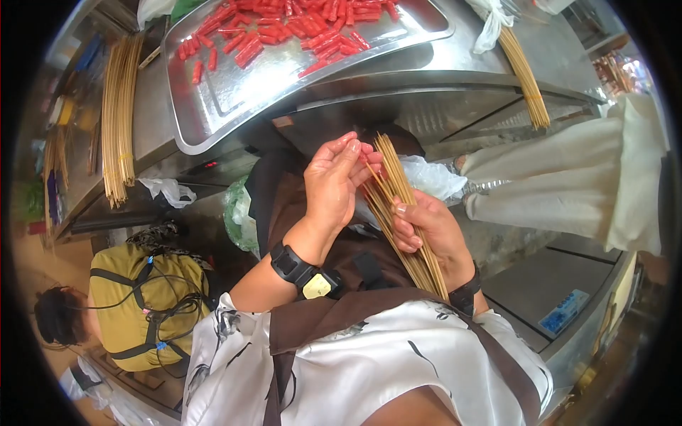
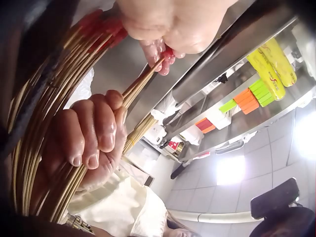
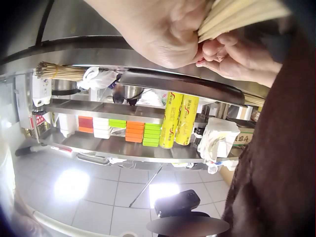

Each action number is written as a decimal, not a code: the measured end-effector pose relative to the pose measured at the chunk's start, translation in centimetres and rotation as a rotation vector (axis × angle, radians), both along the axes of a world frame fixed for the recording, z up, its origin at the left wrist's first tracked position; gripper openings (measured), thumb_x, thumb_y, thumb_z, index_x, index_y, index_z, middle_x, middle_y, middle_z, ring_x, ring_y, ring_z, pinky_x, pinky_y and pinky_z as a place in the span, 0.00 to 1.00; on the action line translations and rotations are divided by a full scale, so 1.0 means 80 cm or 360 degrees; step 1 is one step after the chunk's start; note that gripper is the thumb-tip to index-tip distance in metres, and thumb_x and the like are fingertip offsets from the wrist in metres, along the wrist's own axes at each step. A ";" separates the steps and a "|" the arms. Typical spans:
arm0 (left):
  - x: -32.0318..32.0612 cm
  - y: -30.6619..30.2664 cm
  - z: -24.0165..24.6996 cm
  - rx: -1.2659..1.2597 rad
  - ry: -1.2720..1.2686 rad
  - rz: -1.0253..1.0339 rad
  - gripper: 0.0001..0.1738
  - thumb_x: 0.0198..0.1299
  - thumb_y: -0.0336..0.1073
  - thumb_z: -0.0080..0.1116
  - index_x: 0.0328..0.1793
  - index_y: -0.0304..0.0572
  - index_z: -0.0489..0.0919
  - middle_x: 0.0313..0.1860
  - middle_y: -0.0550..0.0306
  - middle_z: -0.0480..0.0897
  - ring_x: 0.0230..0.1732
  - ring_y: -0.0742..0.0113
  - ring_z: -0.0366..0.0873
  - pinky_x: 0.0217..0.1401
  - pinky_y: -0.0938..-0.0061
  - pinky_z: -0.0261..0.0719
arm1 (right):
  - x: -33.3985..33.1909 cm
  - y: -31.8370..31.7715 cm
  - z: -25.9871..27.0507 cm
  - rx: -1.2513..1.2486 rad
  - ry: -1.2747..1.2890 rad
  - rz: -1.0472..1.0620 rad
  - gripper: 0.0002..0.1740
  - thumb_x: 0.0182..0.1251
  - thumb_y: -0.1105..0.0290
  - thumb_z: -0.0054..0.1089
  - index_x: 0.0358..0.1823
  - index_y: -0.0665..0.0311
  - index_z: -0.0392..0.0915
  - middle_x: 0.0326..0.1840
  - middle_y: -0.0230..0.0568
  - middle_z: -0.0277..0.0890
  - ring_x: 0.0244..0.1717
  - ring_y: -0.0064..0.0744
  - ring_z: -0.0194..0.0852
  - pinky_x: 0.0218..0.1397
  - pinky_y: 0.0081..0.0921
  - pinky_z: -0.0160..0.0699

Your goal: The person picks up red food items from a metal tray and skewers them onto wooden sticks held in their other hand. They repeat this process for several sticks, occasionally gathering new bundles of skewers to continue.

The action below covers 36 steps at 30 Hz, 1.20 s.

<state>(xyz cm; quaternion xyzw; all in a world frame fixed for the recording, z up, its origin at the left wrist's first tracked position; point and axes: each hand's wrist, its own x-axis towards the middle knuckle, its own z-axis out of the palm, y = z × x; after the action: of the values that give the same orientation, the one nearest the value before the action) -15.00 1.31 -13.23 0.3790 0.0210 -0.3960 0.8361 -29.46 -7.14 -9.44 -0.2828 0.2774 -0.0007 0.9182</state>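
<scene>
My left hand [image 1: 334, 177] is raised in front of the apron, its fingertips pinching a small red piece of food [image 2: 169, 52] at the tip of a bamboo skewer. Beside it, my right hand [image 1: 437, 231] grips a thick bundle of bamboo skewers [image 1: 405, 184], thumb on top and fingers curled round them. Several skewers in the bundle carry red pieces at their far ends, as the left wrist view shows. A metal tray [image 1: 241, 117] on the counter ahead holds many short red sausage-like pieces [image 1: 270, 28].
Bundles of bare skewers lie on the counter at the left [image 1: 119, 121] and right [image 1: 524, 78]. A person in pale trousers [image 1: 554, 177] stands to the right. At the left, another person wears a yellow-green top [image 1: 145, 305]. Shelves hold yellow boxes [image 3: 180, 118].
</scene>
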 end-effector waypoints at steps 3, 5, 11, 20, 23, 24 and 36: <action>-0.003 0.000 0.000 0.0031 -0.0062 -0.0007 0.11 0.65 0.30 0.54 0.52 0.35 0.71 0.40 0.50 0.80 0.40 0.61 0.82 0.45 0.68 0.83 | 0.001 -0.003 0.000 -0.0011 0.0019 -0.0005 0.04 0.69 0.74 0.48 0.42 0.65 0.68 0.18 0.31 0.64 0.10 0.16 0.54 0.15 0.16 0.56; -0.005 0.000 0.000 0.0013 -0.0072 -0.0022 0.10 0.65 0.31 0.54 0.51 0.37 0.72 0.40 0.51 0.80 0.41 0.62 0.82 0.46 0.68 0.83 | 0.001 -0.003 -0.002 -0.0027 0.0022 -0.0002 0.04 0.69 0.73 0.49 0.41 0.65 0.68 0.18 0.31 0.64 0.10 0.16 0.54 0.15 0.16 0.56; -0.005 0.003 -0.003 0.0051 -0.0162 -0.0063 0.11 0.65 0.33 0.55 0.50 0.36 0.72 0.40 0.53 0.80 0.42 0.63 0.81 0.48 0.68 0.81 | -0.002 -0.001 0.000 -0.0133 0.0063 0.0008 0.03 0.68 0.73 0.49 0.38 0.65 0.68 0.18 0.31 0.64 0.10 0.16 0.54 0.14 0.16 0.56; 0.020 0.015 -0.019 0.0543 -0.0491 -0.0362 0.09 0.61 0.34 0.59 0.46 0.40 0.78 0.40 0.59 0.83 0.36 0.74 0.79 0.38 0.79 0.76 | -0.006 0.005 -0.006 -0.1039 -0.0130 -0.0035 0.14 0.64 0.77 0.51 0.51 0.71 0.72 0.40 0.40 0.75 0.34 0.24 0.76 0.43 0.20 0.77; 0.022 0.013 -0.017 0.0655 -0.0637 -0.0430 0.09 0.61 0.33 0.60 0.46 0.40 0.79 0.39 0.61 0.83 0.35 0.75 0.78 0.37 0.80 0.74 | -0.005 0.004 0.002 -0.1384 -0.0209 -0.0010 0.15 0.63 0.79 0.49 0.51 0.71 0.72 0.41 0.40 0.74 0.35 0.25 0.76 0.42 0.19 0.77; 0.022 0.011 -0.016 0.0706 -0.0710 -0.0463 0.09 0.60 0.33 0.61 0.46 0.40 0.80 0.39 0.61 0.83 0.34 0.76 0.78 0.37 0.80 0.74 | -0.005 0.001 0.013 -0.0967 -0.0133 0.0119 0.15 0.63 0.79 0.50 0.51 0.72 0.72 0.41 0.40 0.74 0.35 0.25 0.76 0.42 0.21 0.79; 0.028 0.006 0.027 0.0443 -0.0509 -0.0535 0.06 0.59 0.28 0.61 0.40 0.39 0.75 0.34 0.58 0.81 0.31 0.75 0.79 0.35 0.81 0.78 | -0.003 -0.006 0.009 -0.0356 -0.0064 0.0062 0.14 0.63 0.78 0.52 0.50 0.75 0.72 0.33 0.35 0.72 0.29 0.22 0.74 0.44 0.31 0.85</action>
<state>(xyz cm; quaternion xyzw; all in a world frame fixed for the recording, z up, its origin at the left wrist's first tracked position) -12.73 1.76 -11.10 0.5462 -0.1202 -0.4576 0.6912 -29.73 -7.58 -8.75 -0.3887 0.2517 -0.0195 0.8861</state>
